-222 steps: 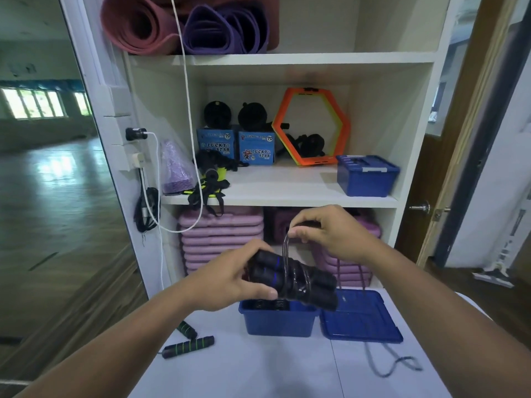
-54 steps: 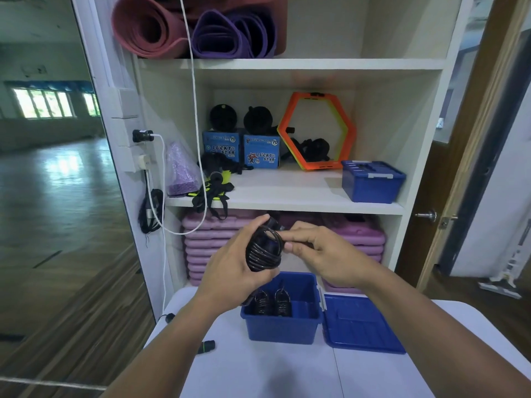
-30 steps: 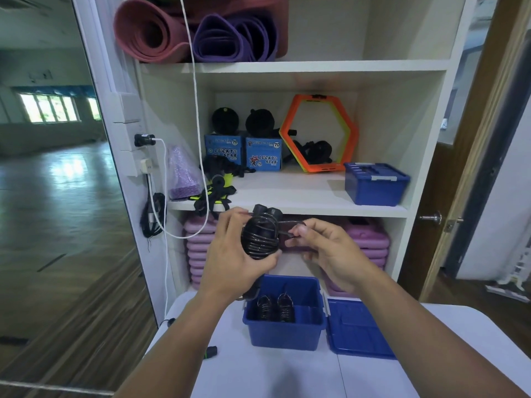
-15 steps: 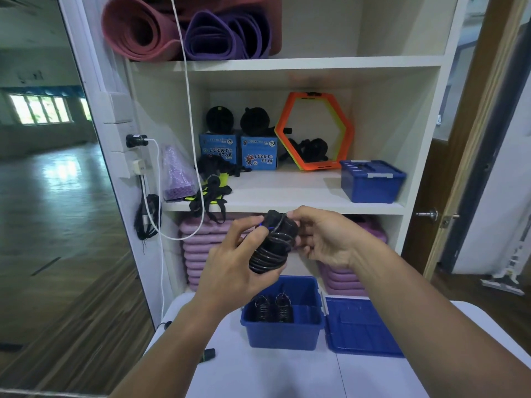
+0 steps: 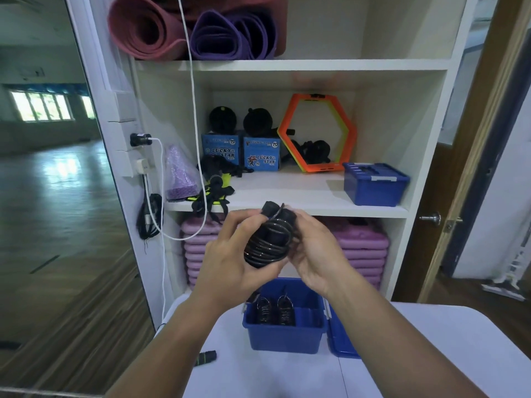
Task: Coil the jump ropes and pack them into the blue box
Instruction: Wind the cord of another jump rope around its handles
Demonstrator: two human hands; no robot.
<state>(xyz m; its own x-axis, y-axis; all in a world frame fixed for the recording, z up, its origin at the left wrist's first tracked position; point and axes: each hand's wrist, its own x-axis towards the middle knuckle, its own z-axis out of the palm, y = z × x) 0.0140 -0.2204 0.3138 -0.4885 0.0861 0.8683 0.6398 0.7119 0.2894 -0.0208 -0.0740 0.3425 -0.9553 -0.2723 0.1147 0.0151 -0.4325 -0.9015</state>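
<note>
A coiled black jump rope [image 5: 268, 239], its cord wound round both handles, sits upright between my hands at chest height. My left hand [image 5: 230, 259] grips its lower part from the left. My right hand [image 5: 313, 254] holds it from the right, fingers curled at the coil's upper end. Straight below stands the open blue box [image 5: 284, 337] on the white table [image 5: 402, 354], with two coiled ropes [image 5: 274, 310] inside. The box's lid [image 5: 339, 340] lies flat beside it on the right. Another rope handle [image 5: 205, 358], black with green stripes, lies on the table at the left.
A white shelf unit [image 5: 287, 196] stands right behind the table with a second blue box [image 5: 373, 183], an orange hexagon ring [image 5: 317, 133], black straps and pink pads. Rolled mats fill the top shelf. A white cable [image 5: 198, 139] hangs down the shelf's left side.
The loose cord has been wound fully onto the handles. In the last half second my right hand closed in against the coil and the bundle sank slightly.
</note>
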